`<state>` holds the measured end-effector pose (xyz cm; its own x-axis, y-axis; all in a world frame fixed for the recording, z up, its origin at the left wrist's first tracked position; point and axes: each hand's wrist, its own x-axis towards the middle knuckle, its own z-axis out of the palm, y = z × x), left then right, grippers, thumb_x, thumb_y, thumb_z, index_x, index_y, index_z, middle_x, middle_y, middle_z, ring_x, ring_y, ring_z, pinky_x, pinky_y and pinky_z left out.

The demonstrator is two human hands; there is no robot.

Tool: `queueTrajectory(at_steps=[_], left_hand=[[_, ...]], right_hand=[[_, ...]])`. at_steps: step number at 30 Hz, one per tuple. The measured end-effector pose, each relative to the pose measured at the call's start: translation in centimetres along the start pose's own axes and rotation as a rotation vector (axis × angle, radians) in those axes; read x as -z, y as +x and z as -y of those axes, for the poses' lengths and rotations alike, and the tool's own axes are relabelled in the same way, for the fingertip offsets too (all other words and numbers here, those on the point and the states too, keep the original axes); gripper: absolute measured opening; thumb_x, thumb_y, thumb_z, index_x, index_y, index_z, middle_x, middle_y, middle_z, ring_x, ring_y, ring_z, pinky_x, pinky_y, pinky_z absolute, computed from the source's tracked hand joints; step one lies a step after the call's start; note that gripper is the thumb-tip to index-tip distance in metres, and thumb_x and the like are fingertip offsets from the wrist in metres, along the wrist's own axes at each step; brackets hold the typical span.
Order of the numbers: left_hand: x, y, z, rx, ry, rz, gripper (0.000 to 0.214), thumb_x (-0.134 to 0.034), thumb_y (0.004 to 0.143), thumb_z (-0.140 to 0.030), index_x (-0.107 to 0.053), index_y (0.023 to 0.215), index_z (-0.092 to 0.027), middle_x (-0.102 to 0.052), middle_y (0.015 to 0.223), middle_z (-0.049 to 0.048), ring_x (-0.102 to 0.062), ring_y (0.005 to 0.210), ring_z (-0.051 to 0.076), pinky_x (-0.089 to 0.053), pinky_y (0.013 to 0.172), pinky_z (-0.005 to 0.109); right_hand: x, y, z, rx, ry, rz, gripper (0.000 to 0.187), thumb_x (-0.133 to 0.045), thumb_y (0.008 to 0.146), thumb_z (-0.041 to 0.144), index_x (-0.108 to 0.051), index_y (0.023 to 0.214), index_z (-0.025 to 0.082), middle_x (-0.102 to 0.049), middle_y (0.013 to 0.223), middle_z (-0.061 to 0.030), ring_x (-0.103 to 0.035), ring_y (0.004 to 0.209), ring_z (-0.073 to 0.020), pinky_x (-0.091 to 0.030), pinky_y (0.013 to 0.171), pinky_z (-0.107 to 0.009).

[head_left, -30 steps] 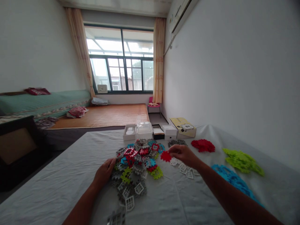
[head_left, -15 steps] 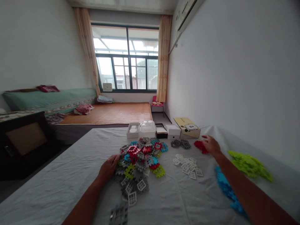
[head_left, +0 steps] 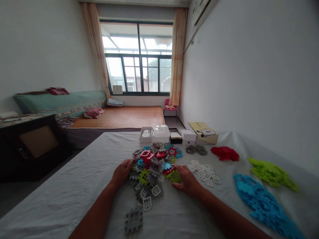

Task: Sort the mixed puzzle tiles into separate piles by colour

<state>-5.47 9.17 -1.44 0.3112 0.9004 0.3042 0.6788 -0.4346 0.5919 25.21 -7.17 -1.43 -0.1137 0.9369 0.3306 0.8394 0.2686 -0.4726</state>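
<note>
A mixed pile of notched plastic building pieces (head_left: 152, 162) in grey, red, blue and lime green lies at the middle of the table. My left hand (head_left: 122, 172) rests against its left edge, fingers stretched out and holding nothing I can see. At the pile's right edge, my right hand (head_left: 186, 180) has thumb and fingers apart around a lime green piece (head_left: 173, 176), not closed on it. White window-shaped pieces (head_left: 204, 172) lie just beyond that hand. A loose grey piece (head_left: 134, 221) is near the front.
Sorted heaps of red pieces (head_left: 225, 153), lime green pieces (head_left: 272, 172), blue pieces (head_left: 264, 202) and grey pieces (head_left: 196, 150) lie to the right. Along the back stand a clear plastic container (head_left: 160, 132), small boxes and a yellow box (head_left: 203, 132). A wall borders the right side.
My right hand has left the red heap and come left to the pile's right edge. My left hand stays by the pile. The view has shifted slightly.
</note>
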Motion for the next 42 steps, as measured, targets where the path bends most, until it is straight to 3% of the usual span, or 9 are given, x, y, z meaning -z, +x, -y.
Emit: queueTrajectory(at_steps=[8, 13, 19, 22, 27, 33, 36, 39, 42], left_hand=[[0.0, 0.2, 0.1, 0.024, 0.002, 0.032, 0.047, -0.03, 0.087, -0.051, -0.063, 0.103, -0.021, -0.068, 0.108, 0.0052, -0.06, 0.105, 0.022, -0.043, 0.092, 0.03], [0.1, 0.3, 0.2, 0.02, 0.005, 0.045, 0.048, -0.029, 0.087, -0.051, -0.063, 0.103, -0.021, -0.067, 0.109, 0.0062, -0.059, 0.105, 0.022, -0.043, 0.091, 0.03], [-0.1, 0.7, 0.8, 0.012, 0.011, 0.036, 0.047, -0.031, 0.086, -0.052, -0.063, 0.101, -0.022, -0.069, 0.106, 0.0049, -0.061, 0.102, 0.022, -0.045, 0.089, 0.03], [-0.1, 0.7, 0.9, 0.003, 0.015, 0.023, 0.046, -0.032, 0.085, -0.052, -0.065, 0.099, -0.023, -0.07, 0.104, 0.0044, -0.062, 0.101, 0.023, -0.046, 0.088, 0.03], [-0.1, 0.9, 1.0, 0.009, 0.014, 0.012, 0.047, -0.034, 0.083, -0.053, -0.065, 0.099, -0.022, -0.07, 0.104, 0.0046, -0.063, 0.1, 0.024, -0.047, 0.088, 0.031], [-0.4, 1.3, 1.9, 0.013, 0.013, -0.002, 0.049, -0.034, 0.081, -0.055, -0.066, 0.099, -0.022, -0.07, 0.105, 0.0046, -0.063, 0.101, 0.024, -0.047, 0.089, 0.032], [-0.3, 1.2, 1.7, 0.007, 0.028, 0.009, 0.049, -0.033, 0.082, -0.055, -0.066, 0.1, -0.022, -0.07, 0.105, 0.0042, -0.063, 0.101, 0.023, -0.048, 0.088, 0.031], [-0.2, 0.8, 1.1, -0.002, 0.031, 0.014, 0.048, -0.032, 0.084, -0.053, -0.066, 0.1, -0.022, -0.07, 0.104, 0.0034, -0.063, 0.1, 0.022, -0.047, 0.088, 0.029], [-0.1, 0.6, 0.6, -0.003, 0.024, 0.008, 0.047, -0.032, 0.084, -0.051, -0.065, 0.101, -0.022, -0.07, 0.105, 0.0033, -0.062, 0.101, 0.022, -0.046, 0.089, 0.029]], right_hand=[[1.7, -0.4, 1.8, 0.237, 0.069, 0.042, 0.073, -0.044, 0.071, 0.001, -0.034, 0.138, 0.028, -0.042, 0.139, -0.0047, -0.038, 0.128, -0.0175, -0.034, 0.107, -0.036], [2.2, -0.9, 2.7, 0.293, 0.238, 0.107, 0.065, -0.053, 0.074, 0.01, -0.038, 0.135, 0.026, -0.044, 0.138, -0.0061, -0.043, 0.125, -0.0161, -0.036, 0.105, -0.031], [2.1, -0.8, 2.8, 0.162, 0.276, 0.08, 0.024, -0.059, 0.081, 0.041, -0.067, 0.094, 0.023, -0.069, 0.094, -0.0029, -0.064, 0.083, -0.0149, -0.048, 0.078, -0.025], [3.7, -0.4, 2.1, -0.034, 0.169, -0.037, 0.033, -0.05, 0.085, 0.049, -0.068, 0.08, 0.022, -0.067, 0.069, 0.0007, -0.059, 0.058, -0.0129, -0.045, 0.061, -0.025], [10.4, -1.7, -3.0, -0.185, 0.061, -0.261, 0.034, -0.044, 0.087, 0.047, -0.067, 0.081, 0.023, -0.069, 0.08, -0.0034, -0.063, 0.074, -0.0195, -0.047, 0.069, -0.029], [19.4, -9.4, -17.2, -0.754, -0.235, -0.532, 0.036, -0.051, 0.08, 0.036, -0.06, 0.109, 0.016, -0.07, 0.085, -0.0137, -0.066, 0.07, -0.0247, -0.047, 0.069, -0.035], [22.0, -13.2, -22.3, -0.865, -0.433, -0.554, 0.031, -0.05, 0.078, 0.029, -0.061, 0.104, 0.015, -0.068, 0.092, -0.0174, -0.066, 0.082, -0.028, -0.047, 0.073, -0.038], [22.7, -13.8, -23.2, -0.861, -0.593, -0.549, 0.035, -0.051, 0.078, 0.028, -0.06, 0.108, 0.014, -0.059, 0.11, -0.0271, -0.064, 0.088, -0.0321, -0.046, 0.072, -0.042], [21.0, -10.7, -19.4, -0.669, -0.57, -0.5, 0.037, -0.05, 0.08, 0.031, -0.059, 0.112, 0.015, -0.056, 0.115, -0.0262, -0.063, 0.089, -0.0325, -0.047, 0.073, -0.045]])
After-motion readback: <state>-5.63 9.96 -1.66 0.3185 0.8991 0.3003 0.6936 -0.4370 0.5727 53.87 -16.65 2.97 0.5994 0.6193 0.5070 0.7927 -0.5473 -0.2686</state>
